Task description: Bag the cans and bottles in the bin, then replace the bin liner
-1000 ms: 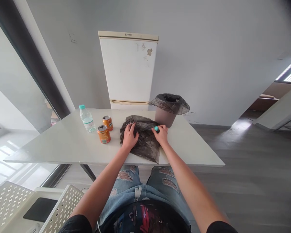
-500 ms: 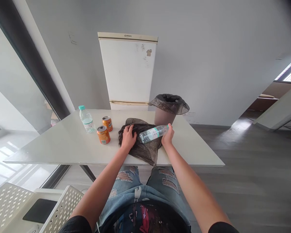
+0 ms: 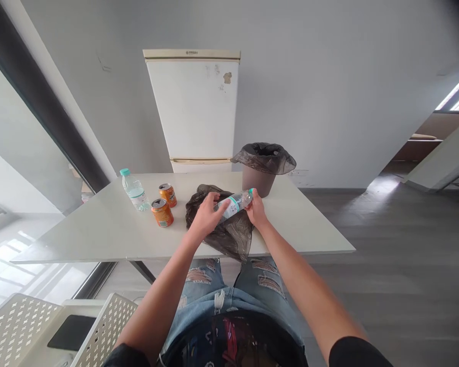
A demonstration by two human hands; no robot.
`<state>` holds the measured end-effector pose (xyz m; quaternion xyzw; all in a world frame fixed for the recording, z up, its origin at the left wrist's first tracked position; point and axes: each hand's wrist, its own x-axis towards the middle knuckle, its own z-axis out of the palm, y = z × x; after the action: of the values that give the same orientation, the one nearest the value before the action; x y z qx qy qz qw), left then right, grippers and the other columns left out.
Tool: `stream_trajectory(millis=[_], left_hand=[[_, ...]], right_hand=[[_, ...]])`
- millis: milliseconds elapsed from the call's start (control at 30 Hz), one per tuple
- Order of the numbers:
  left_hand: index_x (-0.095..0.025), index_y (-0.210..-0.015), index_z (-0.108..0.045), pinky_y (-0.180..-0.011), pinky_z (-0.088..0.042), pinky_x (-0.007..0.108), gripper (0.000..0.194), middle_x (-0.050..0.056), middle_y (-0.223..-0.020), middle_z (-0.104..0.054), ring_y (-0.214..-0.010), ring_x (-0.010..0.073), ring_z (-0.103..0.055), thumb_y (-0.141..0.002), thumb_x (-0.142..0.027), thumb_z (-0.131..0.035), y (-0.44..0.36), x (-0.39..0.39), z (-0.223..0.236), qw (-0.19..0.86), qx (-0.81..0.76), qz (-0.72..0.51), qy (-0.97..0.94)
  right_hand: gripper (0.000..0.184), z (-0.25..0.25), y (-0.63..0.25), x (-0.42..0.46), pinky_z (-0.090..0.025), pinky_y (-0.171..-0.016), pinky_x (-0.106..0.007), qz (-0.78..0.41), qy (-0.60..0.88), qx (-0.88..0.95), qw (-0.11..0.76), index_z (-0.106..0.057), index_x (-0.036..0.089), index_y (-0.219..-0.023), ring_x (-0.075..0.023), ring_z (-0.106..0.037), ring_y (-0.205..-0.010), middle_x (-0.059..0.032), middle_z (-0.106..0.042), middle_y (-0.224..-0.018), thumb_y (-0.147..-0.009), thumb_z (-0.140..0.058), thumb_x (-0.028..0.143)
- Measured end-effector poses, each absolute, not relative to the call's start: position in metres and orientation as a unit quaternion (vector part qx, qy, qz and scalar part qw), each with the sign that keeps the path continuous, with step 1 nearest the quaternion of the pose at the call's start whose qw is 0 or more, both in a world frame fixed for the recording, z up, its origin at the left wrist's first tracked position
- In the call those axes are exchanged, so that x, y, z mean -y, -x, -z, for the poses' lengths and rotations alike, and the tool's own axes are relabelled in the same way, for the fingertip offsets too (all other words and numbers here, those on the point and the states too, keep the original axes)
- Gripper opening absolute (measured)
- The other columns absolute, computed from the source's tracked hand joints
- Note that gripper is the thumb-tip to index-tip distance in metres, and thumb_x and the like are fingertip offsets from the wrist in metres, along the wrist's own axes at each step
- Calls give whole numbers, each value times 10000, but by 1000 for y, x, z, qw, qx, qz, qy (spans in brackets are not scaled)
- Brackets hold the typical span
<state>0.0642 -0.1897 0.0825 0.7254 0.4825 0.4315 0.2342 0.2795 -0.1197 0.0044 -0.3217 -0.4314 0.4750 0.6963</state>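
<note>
A clear plastic water bottle (image 3: 235,205) with a green cap and a white-green label lies tilted between my hands. My right hand (image 3: 255,209) grips it at the neck, by the cap. Around the bottom end, my left hand (image 3: 209,213) has its thumb laid over the bottle and its fingers behind. Beneath both hands spreads a dark, see-through plastic bag (image 3: 233,237), crumpled on the white table. Left of it stand two open orange drink cans, one nearer (image 3: 162,213) and one farther (image 3: 168,194). Beside them is another capped water bottle (image 3: 135,191), upright.
A brown bin (image 3: 257,181) lined with a dark bag (image 3: 265,158) stands on the white table (image 3: 302,224), toward the back right. Behind the table is a white fridge (image 3: 195,107). At lower left sits a white perforated rack (image 3: 103,326) holding a dark flat object (image 3: 72,332).
My left hand has come off the bag and moved right, onto the bottle's lower end. My right hand has brought the bottle slightly left and up. The view has shifted a little.
</note>
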Motion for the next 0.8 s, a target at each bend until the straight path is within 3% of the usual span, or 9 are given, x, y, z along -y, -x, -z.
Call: stream_trajectory(millis=[67, 167, 300, 400, 500, 567, 633, 700, 800], left_hand=[[-216, -1321, -605, -881, -525, 386, 572, 136, -1218, -733, -1115, 334, -695, -897, -588, -698, -71, 202, -92, 200, -525, -336, -756], [-215, -1311, -643, -837, -523, 382, 536, 123, -1111, -763, -1013, 324, -716, -880, -519, -737, -73, 220, -94, 166, -553, -290, -763], [-201, -1424, -563, -920, -530, 366, 565, 132, -1248, -729, -1081, 266, -701, -963, -517, -648, -46, 240, -83, 140, -541, -460, -690], [-186, -1283, -621, -925, -538, 365, 435, 124, -1165, -727, -1043, 234, -689, -1033, -528, -520, 6, 244, -73, 71, -548, -593, -586], [-173, -1292, -590, -896, -567, 364, 492, 121, -1150, -706, -1017, 228, -690, -959, -532, -631, 72, 233, -60, 15, -595, -651, -472], [-156, -1292, -566, -915, -588, 393, 603, 143, -1204, -685, -1106, 267, -679, -845, -515, -752, 113, 219, -46, 6, -624, -659, -419], [-126, -1254, -571, -1025, -550, 492, 650, 177, -1231, -675, -1192, 334, -648, -758, -467, -815, 145, 202, -30, -10, -694, -615, -374], [-101, -1251, -566, -1111, -478, 575, 641, 215, -1272, -656, -1265, 394, -608, -749, -417, -808, 166, 187, -16, -12, -743, -551, -379], [-82, -1301, -544, -1146, -435, 611, 667, 251, -1344, -617, -1339, 435, -555, -756, -373, -795, 179, 169, -5, -3, -757, -518, -399]], right_hand=[[639, -7, -280, 122, -470, -582, -265, -490, 310, 447, 681, -526, 239, -793, -145, -528, -638, 7, -532, -711, -851, -582, 873], [710, -10, -278, 125, -509, -659, -290, -508, 297, 472, 657, -597, 257, -936, -173, -584, -757, -27, -616, -883, -805, -530, 952], [719, -6, -272, 124, -447, -585, -295, -519, 293, 504, 626, -617, 265, -976, -151, -499, -652, -33, -609, -953, -831, -467, 953], [661, 3, -270, 118, -406, -569, -293, -500, 312, 524, 615, -628, 241, -893, -147, -457, -617, -26, -564, -851, -865, -505, 890], [634, 11, -271, 112, -410, -608, -297, -461, 340, 541, 616, -635, 239, -881, -163, -461, -631, -8, -514, -748, -918, -455, 846], [619, 13, -272, 111, -412, -629, -298, -436, 356, 556, 612, -642, 239, -881, -167, -464, -637, -1, -503, -716, -951, -423, 815], [610, 14, -273, 112, -417, -641, -298, -415, 369, 574, 602, -653, 236, -866, -166, -472, -640, -1, -516, -710, -963, -425, 793], [601, 13, -274, 113, -425, -651, -295, -395, 381, 592, 590, -660, 230, -843, -164, -486, -651, -5, -541, -721, -960, -448, 780], [592, 14, -275, 113, -433, -656, -289, -371, 395, 617, 571, -657, 222, -817, -162, -507, -669, -15, -580, -750, -968, -456, 757]])
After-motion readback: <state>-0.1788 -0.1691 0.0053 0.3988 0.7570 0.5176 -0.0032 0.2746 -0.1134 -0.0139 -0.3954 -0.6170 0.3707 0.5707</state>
